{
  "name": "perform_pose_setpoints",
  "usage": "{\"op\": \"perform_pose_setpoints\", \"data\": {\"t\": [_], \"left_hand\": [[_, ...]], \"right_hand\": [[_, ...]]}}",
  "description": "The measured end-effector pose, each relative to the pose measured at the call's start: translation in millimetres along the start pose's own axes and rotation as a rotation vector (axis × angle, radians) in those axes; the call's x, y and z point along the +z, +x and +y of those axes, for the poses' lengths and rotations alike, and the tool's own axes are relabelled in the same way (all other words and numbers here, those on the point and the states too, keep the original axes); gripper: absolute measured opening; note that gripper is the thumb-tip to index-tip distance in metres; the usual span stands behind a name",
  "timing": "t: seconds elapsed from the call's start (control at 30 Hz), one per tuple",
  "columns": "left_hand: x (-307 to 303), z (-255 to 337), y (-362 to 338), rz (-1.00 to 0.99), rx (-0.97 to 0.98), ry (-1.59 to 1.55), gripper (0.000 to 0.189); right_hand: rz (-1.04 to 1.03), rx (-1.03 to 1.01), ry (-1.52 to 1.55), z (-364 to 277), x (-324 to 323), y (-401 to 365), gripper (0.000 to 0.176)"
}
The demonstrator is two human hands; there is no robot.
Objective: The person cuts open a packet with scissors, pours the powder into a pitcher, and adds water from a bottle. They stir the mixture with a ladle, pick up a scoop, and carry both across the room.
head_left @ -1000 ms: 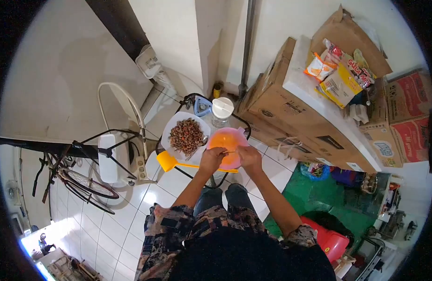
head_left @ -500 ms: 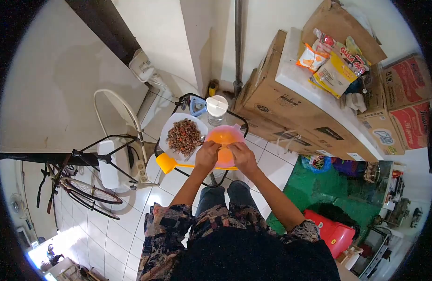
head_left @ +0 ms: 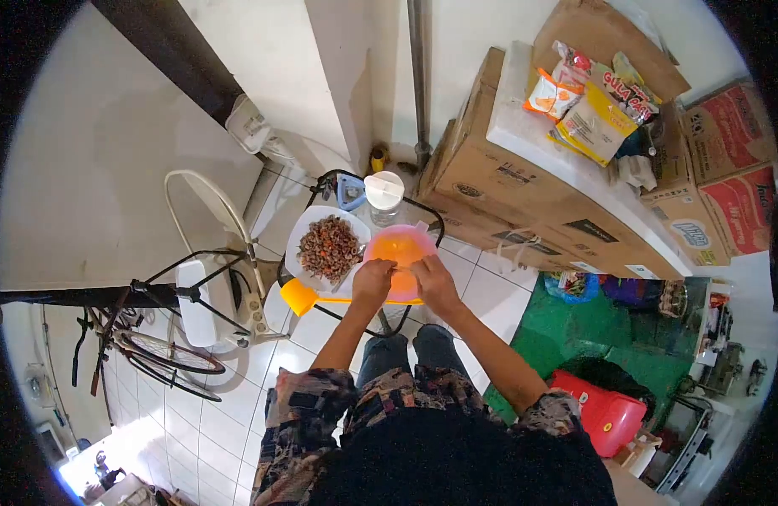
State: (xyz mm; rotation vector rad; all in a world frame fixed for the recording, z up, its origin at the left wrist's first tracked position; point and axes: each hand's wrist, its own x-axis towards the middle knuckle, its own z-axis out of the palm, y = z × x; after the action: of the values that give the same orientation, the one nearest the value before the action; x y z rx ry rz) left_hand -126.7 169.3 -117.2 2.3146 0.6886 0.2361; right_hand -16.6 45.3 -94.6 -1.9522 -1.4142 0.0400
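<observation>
A pink bowl (head_left: 380, 244) with orange contents stands on a small black-framed stand. My left hand (head_left: 374, 281) and my right hand (head_left: 434, 283) are close together over its near side. The fingers of both are closed in a pinch; whatever lies between them is too small to make out. Left of the bowl, a white plate (head_left: 303, 226) bears a heap of brownish chopped food (head_left: 330, 247) with red bits. A utensil handle shows at the plate's right edge. In front of both lies a yellow ladle (head_left: 299, 297), its long handle passing below my hands.
Behind the bowl stand a clear jar with a white lid (head_left: 384, 191) and a blue container (head_left: 350, 191). Large cardboard boxes (head_left: 524, 190) rise at the right, with food packets (head_left: 595, 126) on top. A folded metal frame (head_left: 205, 291) and a bicycle (head_left: 165, 354) are at left.
The view has shifted slightly. Both hands stay pinched over the bowl, with only a small change in finger position.
</observation>
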Motion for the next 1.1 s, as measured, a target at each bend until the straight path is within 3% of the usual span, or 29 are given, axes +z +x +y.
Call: {"op": "perform_pose_setpoints", "data": {"t": [0.13, 0.2, 0.3, 0.4, 0.57, 0.77, 0.9, 0.97, 1.0, 1.07, 1.1], "left_hand": [[-14.1, 27.1, -1.7, 0.124, 0.071, 0.12, 0.011], [-21.7, 34.1, 6.0, 0.32, 0.237, 0.167, 0.009], [-15.8, 12.8, 8.7, 0.143, 0.202, 0.214, 0.008], [-14.2, 9.1, 9.2, 0.097, 0.191, 0.189, 0.007], [-7.4, -3.5, 13.6, 0.143, 0.274, 0.257, 0.008], [-11.1, 5.9, 6.9, 0.112, 0.238, 0.228, 0.007], [-8.4, 6.9, 3.2, 0.099, 0.242, 0.226, 0.007], [-7.9, 5.3, 3.1, 0.118, 0.293, 0.2, 0.007], [-12.6, 0.7, 7.8, 0.13, 0.23, 0.199, 0.007], [-14.4, -1.0, 11.1, 0.145, 0.168, 0.195, 0.006], [-16.5, 3.1, 7.1, 0.085, 0.221, 0.222, 0.005]], "right_hand": [[0.062, 0.024, -0.029, 3.0, -0.8, 8.2, 0.014], [0.06, -0.008, -0.057, 5.5, -0.6, 9.6, 0.013], [0.085, -0.032, -0.087, 5.4, -0.8, 11.0, 0.012], [0.12, -0.081, -0.112, 4.7, -2.5, 14.7, 0.01], [-0.114, -0.002, -0.07, -2.6, 9.7, -2.3, 0.008], [0.033, -0.04, -0.095, 10.0, 15.4, 1.1, 0.01], [-0.039, -0.061, -0.084, 10.3, 18.3, -2.0, 0.01], [0.054, 0.02, -0.113, 14.8, 24.7, 5.3, 0.015], [0.057, 0.024, -0.116, 9.1, 23.5, 3.4, 0.015], [-0.191, -0.016, -0.038, -3.1, 19.4, -2.8, 0.014], [-0.193, -0.017, -0.038, 0.4, 16.2, 1.1, 0.014]]}}
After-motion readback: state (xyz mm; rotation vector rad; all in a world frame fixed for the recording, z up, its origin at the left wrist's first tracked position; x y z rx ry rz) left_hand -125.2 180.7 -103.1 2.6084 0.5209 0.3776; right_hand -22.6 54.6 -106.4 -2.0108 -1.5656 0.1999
